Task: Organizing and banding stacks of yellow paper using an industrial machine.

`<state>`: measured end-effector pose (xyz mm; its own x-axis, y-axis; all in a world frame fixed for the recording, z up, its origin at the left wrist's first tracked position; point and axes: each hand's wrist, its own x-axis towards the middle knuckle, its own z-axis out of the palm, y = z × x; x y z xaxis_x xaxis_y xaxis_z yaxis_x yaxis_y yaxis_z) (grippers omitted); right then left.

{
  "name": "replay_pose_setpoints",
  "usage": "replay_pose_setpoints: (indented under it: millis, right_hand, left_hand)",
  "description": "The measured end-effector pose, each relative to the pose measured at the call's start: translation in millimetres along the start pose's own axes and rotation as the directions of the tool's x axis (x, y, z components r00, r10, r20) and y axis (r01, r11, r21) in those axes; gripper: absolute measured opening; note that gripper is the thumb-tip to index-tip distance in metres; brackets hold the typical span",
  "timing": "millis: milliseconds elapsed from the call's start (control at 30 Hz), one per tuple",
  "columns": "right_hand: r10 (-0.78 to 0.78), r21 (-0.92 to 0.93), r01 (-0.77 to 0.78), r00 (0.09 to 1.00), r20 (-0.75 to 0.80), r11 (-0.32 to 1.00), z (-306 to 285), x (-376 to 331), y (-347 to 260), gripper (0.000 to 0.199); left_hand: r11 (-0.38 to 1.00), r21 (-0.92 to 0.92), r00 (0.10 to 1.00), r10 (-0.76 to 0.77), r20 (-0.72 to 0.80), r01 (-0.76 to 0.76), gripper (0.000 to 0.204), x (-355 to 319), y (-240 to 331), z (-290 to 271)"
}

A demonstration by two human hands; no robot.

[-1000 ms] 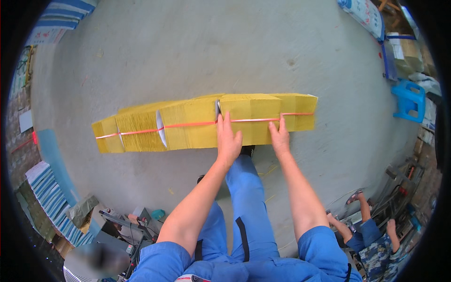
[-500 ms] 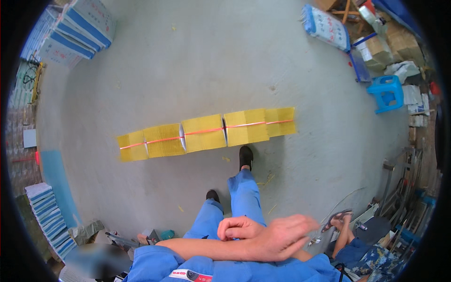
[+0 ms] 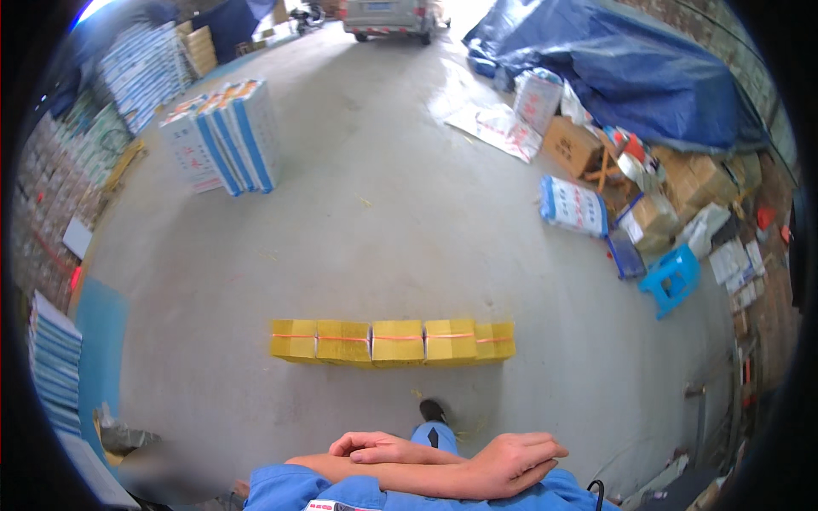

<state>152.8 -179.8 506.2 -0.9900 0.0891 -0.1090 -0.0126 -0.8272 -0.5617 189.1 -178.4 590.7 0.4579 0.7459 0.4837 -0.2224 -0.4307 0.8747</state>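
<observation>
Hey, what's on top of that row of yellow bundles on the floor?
Only an orange strap runs along the top of the yellow bundles; nothing else rests on them. Whatever lies beneath them on the concrete floor is hidden.

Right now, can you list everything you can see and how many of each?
yellow bundles: five, yellow with an orange strap, in a row on the floor just ahead
striped stacks: several, blue and white, upper left
tarpaulin: one, blue, upper right
cardboard boxes: several, brown, right side
sack: one, white and blue, right of centre
stool: one, blue, right
vehicle: one, pale, top edge
shoe: one, black, below the bundles
left hand: one, empty, arm crossed over the other arm
right hand: one, empty, fingers pointing left
</observation>
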Motion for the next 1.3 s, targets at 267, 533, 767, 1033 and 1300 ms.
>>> replay_pose_setpoints:
  millis: [267, 533, 767, 1033, 1300]
  right_hand:
    - [0.298, -0.471, -0.189, 0.940, 0.167, 0.861, -1, -17, -46, 0.024]
    - [0.740, -0.722, -0.409, 0.640, 0.209, 0.558, 50, -20, -28, 0.020]
    - [0.917, -0.753, -0.524, 0.264, 0.300, 0.398, 159, -40, 55, 0.023]
    - [0.923, -0.923, -0.303, -0.225, 0.311, 0.237, 247, -112, 252, 0.023]
    - [0.793, -0.933, -0.185, -0.492, 0.360, 0.309, 364, -164, 379, 0.026]
  left_hand:
    - [0.988, 0.154, 0.949, 0.021, -0.313, 0.029, 0.016, 49, 9, -6]
    - [0.915, 0.341, 0.605, 0.149, -0.782, 0.216, 0.012, 15, 29, 2]
    - [0.714, 0.502, 0.302, 0.401, -0.865, 0.488, 0.014, -59, 93, 55]
    - [0.610, 0.427, -0.146, 0.669, -0.728, 0.667, 0.008, -210, 157, 204]
    - [0.495, 0.334, -0.247, 0.785, -0.569, 0.803, 0.016, -321, 248, 317]
